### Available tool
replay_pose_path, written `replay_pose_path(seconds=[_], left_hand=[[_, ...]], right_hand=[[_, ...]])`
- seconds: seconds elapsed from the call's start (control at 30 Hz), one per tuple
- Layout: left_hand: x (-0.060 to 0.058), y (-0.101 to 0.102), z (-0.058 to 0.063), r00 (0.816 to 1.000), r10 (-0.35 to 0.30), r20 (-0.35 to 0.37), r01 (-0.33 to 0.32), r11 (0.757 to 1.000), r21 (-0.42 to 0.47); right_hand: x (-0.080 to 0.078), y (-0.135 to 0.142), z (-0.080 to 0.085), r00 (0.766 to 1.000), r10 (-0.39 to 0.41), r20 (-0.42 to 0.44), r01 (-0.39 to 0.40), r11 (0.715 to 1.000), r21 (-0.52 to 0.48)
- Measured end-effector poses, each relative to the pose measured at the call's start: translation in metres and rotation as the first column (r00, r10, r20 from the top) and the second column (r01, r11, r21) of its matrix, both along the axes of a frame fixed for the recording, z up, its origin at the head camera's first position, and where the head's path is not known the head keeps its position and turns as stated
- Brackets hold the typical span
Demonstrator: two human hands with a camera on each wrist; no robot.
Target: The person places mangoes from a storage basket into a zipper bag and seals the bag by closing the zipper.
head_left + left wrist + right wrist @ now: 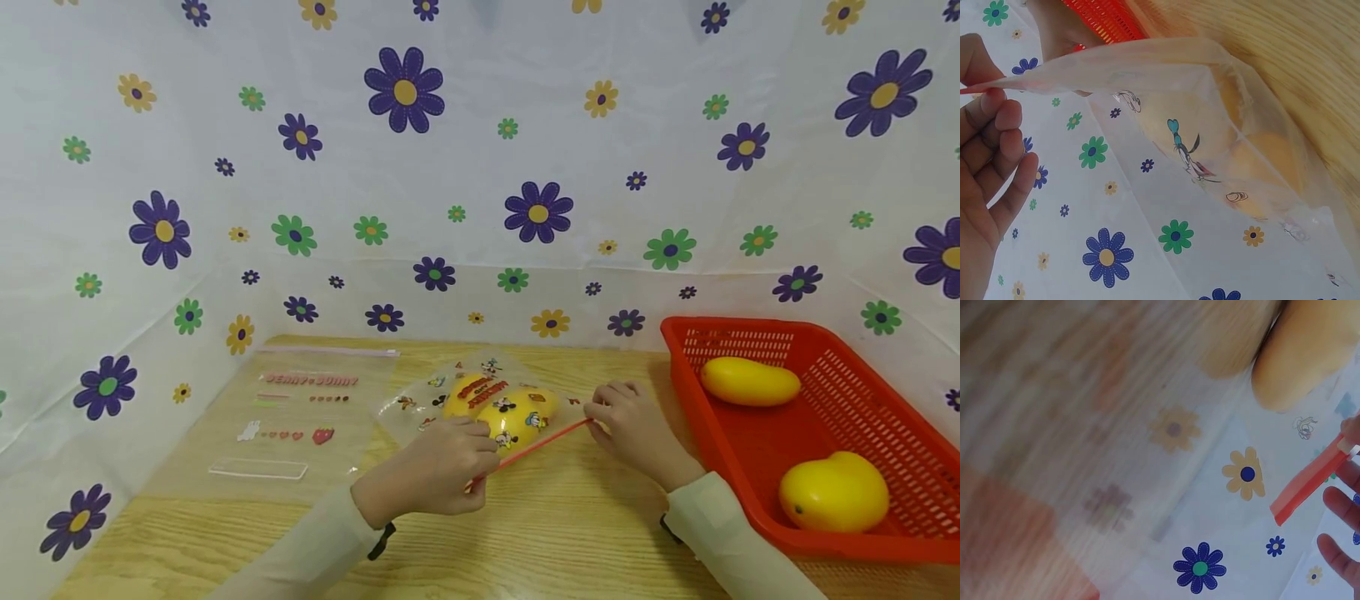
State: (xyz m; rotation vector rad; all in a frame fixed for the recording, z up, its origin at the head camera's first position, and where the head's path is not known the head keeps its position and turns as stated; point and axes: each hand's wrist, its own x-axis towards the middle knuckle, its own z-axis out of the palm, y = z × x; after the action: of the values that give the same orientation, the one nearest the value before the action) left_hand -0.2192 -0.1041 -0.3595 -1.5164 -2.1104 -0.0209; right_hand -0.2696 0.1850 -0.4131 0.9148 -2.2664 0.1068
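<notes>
A clear zip bag (408, 406) with cartoon prints lies on the table, its red zip edge (546, 438) toward me. Inside it are two yellow mangoes (536, 408), seen through the plastic. My left hand (429, 468) pinches the left end of the red edge between thumb and forefinger. At the other end my right hand (637, 429) pinches the same strip. In the right wrist view a small pale piece (1346, 447) sits on the red strip (1307, 482) beside the fingertips. The left wrist view shows the film (1166, 81) stretching away from the left fingers (1007, 115).
On the right stands a red plastic basket (738, 508) holding a long yellow mango (750, 382) and a rounder one (834, 493). Flat on the table at left lies a larger clear zip bag (187, 450) with pink lettering. A flower-print cloth (465, 167) hangs behind.
</notes>
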Motion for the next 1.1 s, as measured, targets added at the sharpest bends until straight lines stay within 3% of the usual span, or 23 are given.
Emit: replay_pose_path(seconds=[0.63, 1.1], left_hand=[[0.0029, 0.0008, -0.001, 1.0, 0.021, 0.009, -0.021, 1.0, -0.009], [0.0069, -0.0025, 0.0016, 1.0, 0.013, -0.004, -0.013, 1.0, -0.002]], right_hand=[[-0.0017, 0.0032, 0.0003, 0.986, -0.151, 0.068, 0.154, 0.988, -0.033], [-0.0017, 0.0051, -0.0005, 0.946, -0.296, 0.133, 0.301, 0.953, -0.021]])
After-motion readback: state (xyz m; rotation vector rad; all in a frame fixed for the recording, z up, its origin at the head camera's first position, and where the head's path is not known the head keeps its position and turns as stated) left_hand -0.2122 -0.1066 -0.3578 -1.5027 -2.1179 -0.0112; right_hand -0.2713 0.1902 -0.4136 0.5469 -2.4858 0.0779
